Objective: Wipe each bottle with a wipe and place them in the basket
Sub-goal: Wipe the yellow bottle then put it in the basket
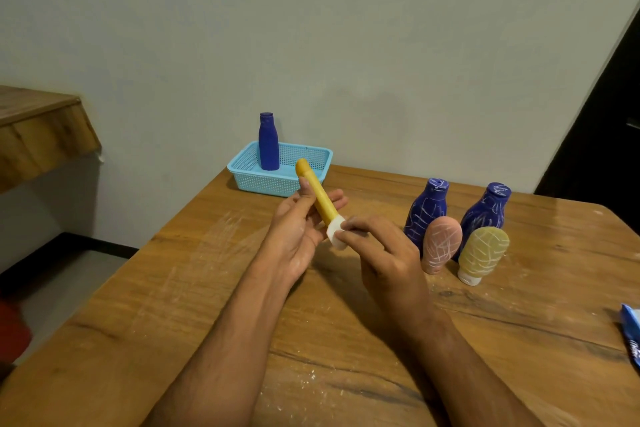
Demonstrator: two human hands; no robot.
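The yellow bottle [317, 196] is held in the air just this side of the blue basket [252, 180], with its long axis tilted; the rounded end points up and away toward the basket, the white cap end [335, 236] points down and back toward the person; the left hand [298, 229] cradles the bottle's body, its thumb pressed on one side and its fingers behind it; the right hand [377, 250] pinches the white cap end between thumb and fingertips, and I cannot tell whether a wipe lies between fingers and cap, since both would be white; the bottle's body looks free of scribbles, so wiping seems near done, which is a judgement only; the basket lies beyond the bottle's upper end and holds one dark blue bottle [268, 142] standing upright at its left side; the left hand is the nearer to the basket, so it seems the likelier one to carry the bottle forward along its own axis; to the right of the basket, well apart from it, stand four scribbled bottles: two dark blue ones [427, 208] [486, 210] behind, a pink one [441, 248] and a pale yellow one [483, 253] in front, both cap down on the wooden table [207, 305].
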